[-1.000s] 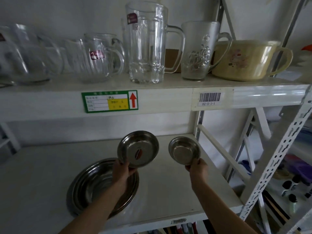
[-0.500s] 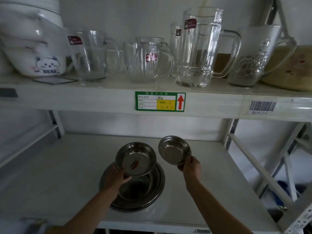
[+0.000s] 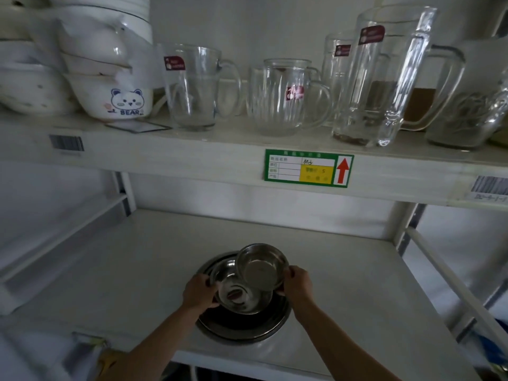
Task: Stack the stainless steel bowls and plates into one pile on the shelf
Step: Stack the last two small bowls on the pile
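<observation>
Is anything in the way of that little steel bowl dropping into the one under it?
Nothing visible. The small bowl, tilted in the right hand, hangs just over the open medium bowl, steadied by the left hand above the large plate.

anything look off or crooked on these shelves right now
Only the small steel bowl in the right hand: it is tilted, not yet nested flat in the medium bowl held by the left hand over the large plate. The glass mugs above stand upright.
</observation>
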The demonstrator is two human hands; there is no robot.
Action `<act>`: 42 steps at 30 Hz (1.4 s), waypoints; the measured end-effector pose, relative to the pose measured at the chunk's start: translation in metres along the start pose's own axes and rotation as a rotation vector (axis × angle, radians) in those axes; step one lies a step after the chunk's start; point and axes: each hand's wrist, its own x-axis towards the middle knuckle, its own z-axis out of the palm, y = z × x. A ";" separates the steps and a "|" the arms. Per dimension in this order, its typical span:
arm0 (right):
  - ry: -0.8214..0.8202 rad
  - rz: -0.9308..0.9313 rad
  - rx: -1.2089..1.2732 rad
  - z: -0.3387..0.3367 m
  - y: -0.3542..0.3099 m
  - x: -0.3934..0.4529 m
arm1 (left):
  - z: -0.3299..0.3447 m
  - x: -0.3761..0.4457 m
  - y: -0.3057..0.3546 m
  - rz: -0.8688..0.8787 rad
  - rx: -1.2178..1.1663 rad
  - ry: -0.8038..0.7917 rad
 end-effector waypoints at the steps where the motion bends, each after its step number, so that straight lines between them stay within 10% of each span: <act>1: -0.017 -0.005 -0.033 0.004 0.000 0.000 | 0.000 0.001 -0.001 0.010 0.039 -0.003; 22: -0.021 -0.151 -0.598 0.046 0.013 0.006 | -0.017 0.004 0.019 0.199 0.807 -0.114; 36: 0.011 -0.295 -0.722 0.041 0.009 0.007 | -0.034 0.016 0.011 0.375 0.714 0.089; 42: 0.121 -0.264 -0.839 0.031 0.012 0.012 | -0.023 0.017 -0.004 0.175 0.633 0.069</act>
